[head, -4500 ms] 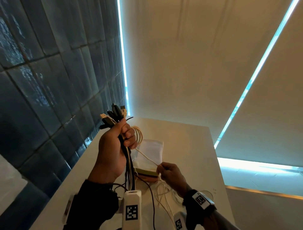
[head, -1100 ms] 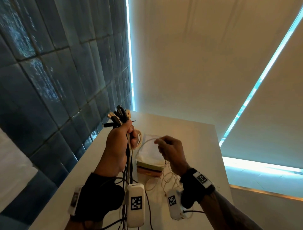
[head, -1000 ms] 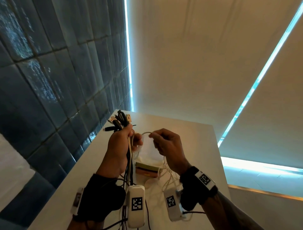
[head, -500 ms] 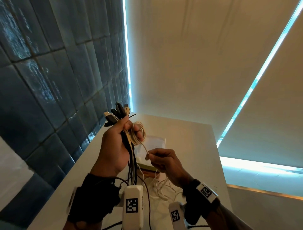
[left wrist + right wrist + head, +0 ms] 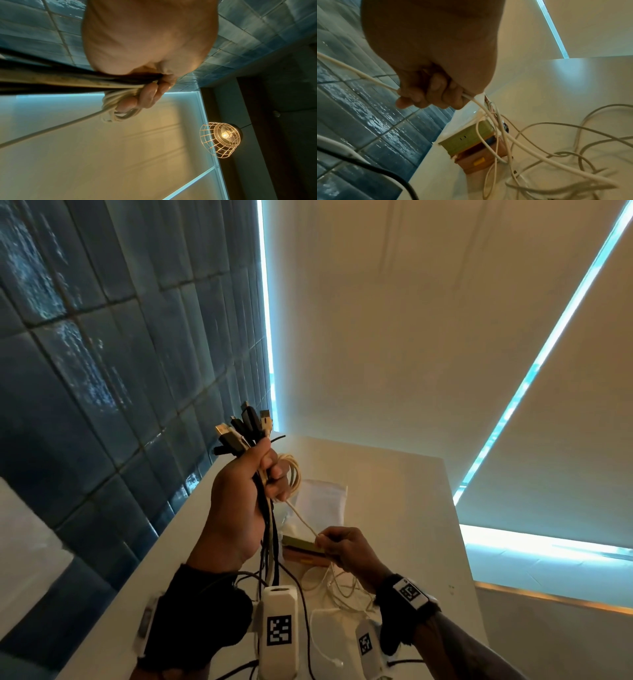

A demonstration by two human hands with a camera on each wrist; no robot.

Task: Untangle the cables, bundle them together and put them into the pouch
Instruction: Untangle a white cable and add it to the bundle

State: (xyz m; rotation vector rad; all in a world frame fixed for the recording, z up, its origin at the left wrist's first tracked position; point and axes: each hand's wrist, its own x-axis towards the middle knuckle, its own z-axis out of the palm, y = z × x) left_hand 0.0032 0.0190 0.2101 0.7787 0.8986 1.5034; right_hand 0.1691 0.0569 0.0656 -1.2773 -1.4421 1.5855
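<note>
- your left hand is fisted round the bundle of cables, plug ends sticking out above the thumb and the tails hanging below the palm. keep that fist firm so nothing slides out.
- the white cable is already looped a few times around your left fingers; the coil sits on the side of the fist facing your right hand.
- your right hand, lower than the left and just beside it, pinches that white cable between thumb and curled fingers, and the stretch between the hands runs taut.
- judging by this, you are mid-wrap: bring each turn over the left fingers beside the last one, with even, light tension.
- let the cable slide through the right pinch and do not yank, since the slack under your right hand lies in crossed loops on the table and could knot or snag.
- some of that slack drapes over the small green and brown blocks below your right fingers; lift clear of them.
- the pouch lies flat on the table beyond both hands, not yet filled, so leave it until the coil is finished.
</note>
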